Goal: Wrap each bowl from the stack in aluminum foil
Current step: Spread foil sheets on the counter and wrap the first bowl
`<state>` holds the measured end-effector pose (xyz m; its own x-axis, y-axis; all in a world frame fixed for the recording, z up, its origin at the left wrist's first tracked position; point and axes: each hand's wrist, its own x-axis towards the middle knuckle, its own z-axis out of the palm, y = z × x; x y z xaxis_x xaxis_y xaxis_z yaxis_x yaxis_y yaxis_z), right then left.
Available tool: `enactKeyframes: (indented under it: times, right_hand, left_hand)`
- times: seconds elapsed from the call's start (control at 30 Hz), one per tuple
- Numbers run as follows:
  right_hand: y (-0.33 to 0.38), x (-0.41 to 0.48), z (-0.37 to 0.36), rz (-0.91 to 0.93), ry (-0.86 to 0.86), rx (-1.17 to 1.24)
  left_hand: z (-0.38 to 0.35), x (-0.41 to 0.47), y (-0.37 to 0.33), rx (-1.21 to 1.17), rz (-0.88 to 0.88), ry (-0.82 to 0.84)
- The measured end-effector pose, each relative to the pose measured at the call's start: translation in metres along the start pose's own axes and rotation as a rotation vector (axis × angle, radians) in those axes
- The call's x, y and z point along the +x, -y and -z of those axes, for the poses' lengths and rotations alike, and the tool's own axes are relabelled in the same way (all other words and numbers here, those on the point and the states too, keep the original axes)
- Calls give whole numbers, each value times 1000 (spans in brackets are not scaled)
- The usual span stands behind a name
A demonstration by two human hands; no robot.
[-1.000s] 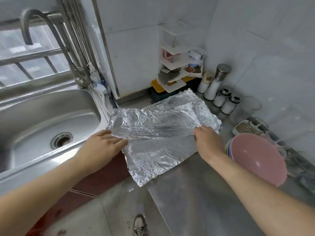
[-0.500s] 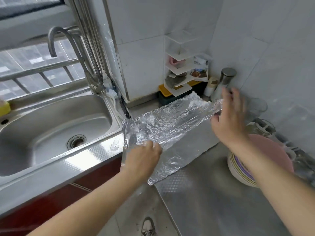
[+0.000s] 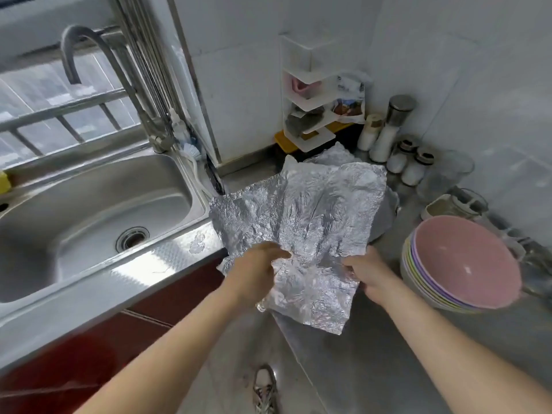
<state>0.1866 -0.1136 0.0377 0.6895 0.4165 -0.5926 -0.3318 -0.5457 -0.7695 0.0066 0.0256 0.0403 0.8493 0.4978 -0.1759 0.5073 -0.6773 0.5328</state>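
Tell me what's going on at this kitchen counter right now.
A person at the grey steel counter, beside the stainless steel sink, is handling a crinkled sheet of silver aluminum foil. The left hand grips its near left part and the right hand pinches its near right edge. The stack of round pastel bowls, pink one on top, sits unwrapped to the right of the foil.

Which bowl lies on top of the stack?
The pink bowl. Its whole inside is visible, while the other bowls beneath it show only their rims.
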Motion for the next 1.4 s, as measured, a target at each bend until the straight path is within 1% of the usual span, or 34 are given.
enactKeyframes:
  times: [0.07, 0.1, 0.2, 0.3, 0.37, 0.43, 0.47, 0.57, 0.6, 0.63, 0.7, 0.77, 0.83, 0.87, 0.9, 0.97, 1.03, 1.1, 1.13, 1.17, 1.23, 1.3, 1.33, 1.4]
  right_hand:
    - [-3, 7, 11, -38, 28, 15]
    - [-4, 9, 15, -61, 37, 24]
    - [-6, 15, 28, -116, 70, 62]
    - [-6, 18, 35, -115, 163, 66]
    - [-4, 17, 37, -75, 193, 18]
    - [-5, 18, 38, -83, 220, 49]
    - [-6, 20, 39, -93, 205, 58]
    - [-8, 26, 40, -52, 135, 65]
    - [-8, 28, 40, -31, 112, 81]
    - [-5, 27, 43, -24, 109, 148]
    - [-4, 23, 48, 10, 161, 253]
    - [-5, 19, 56, 65, 286, 229]
    - [-8, 12, 54, 58, 423, 168]
    - [-12, 12, 53, 49, 453, 88]
    - [-14, 13, 51, 94, 438, -45]
    - [-20, 18, 43, 269, 339, -366]
    - [-26, 20, 35, 427, 230, -578]
    - [-37, 26, 31, 617, 131, -787]
    - [-43, 29, 29, 697, 108, -871]
    - [-48, 33, 29, 775, 84, -923]
    - [-54, 38, 30, 845, 44, -977]
    - [-58, 43, 30, 898, -6, -973]
    - [-59, 44, 28, 907, -25, -951]
    - [-64, 48, 27, 869, -54, -859]
  left_hand:
    - [19, 4, 36, 26, 48, 7]
    - [26, 7, 52, -13, 69, 8]
    - [44, 13, 87, -230, 113, -30]
    - [47, 18, 100, -353, 87, 23]
    - [45, 27, 100, -302, 53, 45]
    - [42, 39, 97, -248, 2, 45]
    - [41, 45, 95, -257, -16, 36]
    - [42, 53, 88, -380, -51, -66]
    - [45, 49, 86, -391, -91, -115]
    - [48, 43, 86, -382, -144, -161]
    - [53, 27, 90, -378, -192, -252]
    - [52, 11, 96, -388, -122, -264]
    - [44, -3, 102, -420, -28, -246]
    - [38, -8, 105, -438, 20, -231]
    - [32, -11, 108, -450, 67, -220]
    - [21, -14, 114, -461, 162, -199]
    - [11, -16, 118, -451, 226, -183]
    - [6, -17, 117, -455, 242, -182]
    - [4, -17, 117, -463, 236, -187]
    - [4, -16, 116, -465, 228, -189]
    - [4, -13, 122, -443, 209, -208]
    - [3, -9, 128, -413, 187, -237]
    - [1, -7, 130, -388, 187, -259]
    - [-3, -1, 126, -392, 276, -290]
